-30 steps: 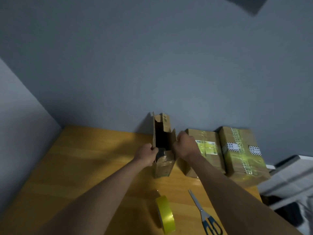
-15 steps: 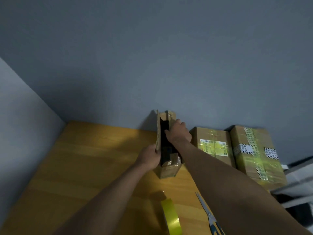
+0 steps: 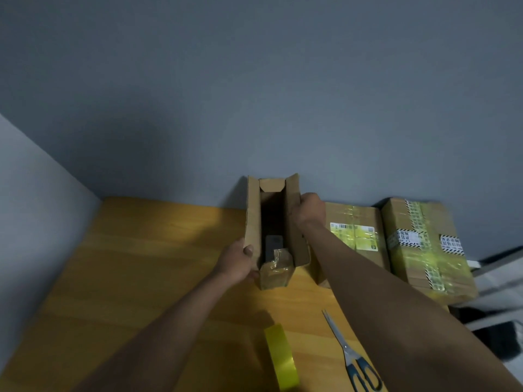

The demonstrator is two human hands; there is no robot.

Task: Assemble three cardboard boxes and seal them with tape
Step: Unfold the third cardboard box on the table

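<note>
Nearest on the yellow wooden desk (image 3: 141, 264) lay a roll of yellow tape (image 3: 281, 359) and, to its right, blue-handled scissors (image 3: 353, 360). Just beyond stood the tall, narrow brown cardboard box (image 3: 276, 224), upright with its top flaps open and clear tape glinting across its near end. The left hand (image 3: 237, 261) gripped the near left wall, thumb hooked over the edge; the right hand (image 3: 310, 209) clenched around the far right flap. It looked light but thin-walled and prone to buckling, so holding near the creases seemed wise. Right of it, against the grey wall (image 3: 254, 94), sat two sealed cardboard boxes (image 3: 396, 244) wrapped in yellow tape.
</note>
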